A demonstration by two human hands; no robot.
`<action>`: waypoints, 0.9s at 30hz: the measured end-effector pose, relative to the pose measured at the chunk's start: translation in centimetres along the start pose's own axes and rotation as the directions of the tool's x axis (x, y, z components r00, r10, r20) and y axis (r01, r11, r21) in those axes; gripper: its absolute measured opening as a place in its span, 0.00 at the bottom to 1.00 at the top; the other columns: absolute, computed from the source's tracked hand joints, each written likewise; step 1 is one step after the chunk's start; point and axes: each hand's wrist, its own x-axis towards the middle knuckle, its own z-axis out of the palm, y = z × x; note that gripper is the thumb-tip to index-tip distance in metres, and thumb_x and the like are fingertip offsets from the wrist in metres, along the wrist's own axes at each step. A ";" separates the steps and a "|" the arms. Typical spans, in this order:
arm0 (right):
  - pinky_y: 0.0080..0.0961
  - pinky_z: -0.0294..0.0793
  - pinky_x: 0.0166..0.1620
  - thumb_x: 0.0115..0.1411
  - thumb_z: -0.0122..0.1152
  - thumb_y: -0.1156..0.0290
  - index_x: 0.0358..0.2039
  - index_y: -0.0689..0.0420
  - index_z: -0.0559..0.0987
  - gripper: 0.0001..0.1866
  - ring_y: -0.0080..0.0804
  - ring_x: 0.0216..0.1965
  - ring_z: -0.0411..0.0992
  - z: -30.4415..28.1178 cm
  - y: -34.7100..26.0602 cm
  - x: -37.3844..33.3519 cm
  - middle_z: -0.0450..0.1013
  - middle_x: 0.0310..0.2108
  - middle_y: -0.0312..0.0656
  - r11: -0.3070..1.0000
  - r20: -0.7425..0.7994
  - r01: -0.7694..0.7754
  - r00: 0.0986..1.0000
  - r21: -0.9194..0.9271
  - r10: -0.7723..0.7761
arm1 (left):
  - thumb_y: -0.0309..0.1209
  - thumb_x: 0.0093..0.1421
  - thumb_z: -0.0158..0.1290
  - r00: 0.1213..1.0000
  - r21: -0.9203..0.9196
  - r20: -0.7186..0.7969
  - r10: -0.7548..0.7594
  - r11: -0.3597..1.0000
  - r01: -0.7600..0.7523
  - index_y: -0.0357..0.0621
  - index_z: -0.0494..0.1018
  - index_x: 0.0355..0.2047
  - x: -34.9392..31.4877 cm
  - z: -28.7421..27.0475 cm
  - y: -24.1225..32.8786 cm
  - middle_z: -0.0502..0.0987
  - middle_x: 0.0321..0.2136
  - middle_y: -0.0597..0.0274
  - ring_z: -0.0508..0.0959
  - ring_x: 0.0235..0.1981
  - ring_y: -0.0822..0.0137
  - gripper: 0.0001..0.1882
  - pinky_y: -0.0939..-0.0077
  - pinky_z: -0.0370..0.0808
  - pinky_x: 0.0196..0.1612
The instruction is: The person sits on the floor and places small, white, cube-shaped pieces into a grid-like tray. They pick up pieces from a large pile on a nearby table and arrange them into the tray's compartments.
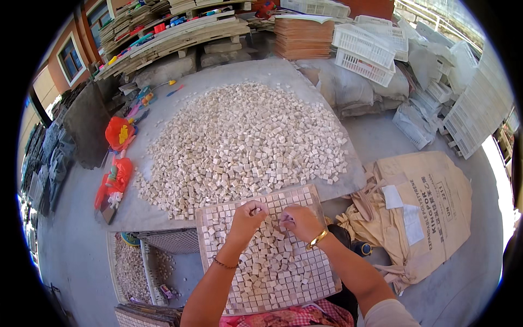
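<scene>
A square gridded board rests in front of me, its cells largely filled with small pale stone tiles. Loose tiles lie heaped over its middle. Above the board's upper part my left hand is closed with its fingers curled; whatever they hold is too small to name. A little to the right, my right hand has its fingertips pinched together just over the tiles, and their contents are hidden too. Beyond the board, a large pile of similar tiles spreads over a grey table.
Red plastic bags and small toys lie along the table's left edge. At right is a beige sack. White crates and stacked brown sheets stand behind. Below left, a bin stands beside more tiles, near stacked boards.
</scene>
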 end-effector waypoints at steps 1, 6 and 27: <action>0.27 0.69 0.33 0.51 0.60 0.72 0.27 0.57 0.73 0.05 0.33 0.29 0.69 -0.9 0.0 -0.2 0.70 0.27 0.39 0.967 0.086 -0.140 0.989 0.214 0.124 | 0.25 0.54 0.51 0.999 0.270 0.002 0.047 0.962 -0.046 0.39 0.74 0.29 0.0 0.2 0.2 0.71 0.25 0.65 0.72 0.27 0.69 0.04 0.76 0.70 0.32; 0.12 0.64 0.29 0.54 0.63 0.65 0.28 0.57 0.73 0.10 0.17 0.27 0.65 -4.7 -1.9 -1.6 0.68 0.24 0.30 0.051 0.312 -0.325 0.934 0.944 0.174 | 0.27 0.49 0.55 0.912 0.700 0.040 0.409 0.640 -0.318 0.44 0.77 0.31 0.5 1.3 -2.9 0.73 0.26 0.55 0.74 0.28 0.56 0.07 0.66 0.71 0.32; 0.15 0.62 0.22 0.58 0.56 0.65 0.35 0.57 0.71 0.10 0.19 0.22 0.62 -4.5 1.6 -0.1 0.67 0.26 0.33 0.463 0.291 -0.359 0.933 0.811 0.214 | 0.24 0.50 0.51 0.832 0.828 0.292 0.472 0.311 -0.467 0.41 0.75 0.31 0.3 1.6 -2.4 0.68 0.27 0.59 0.72 0.34 0.61 0.08 0.68 0.73 0.32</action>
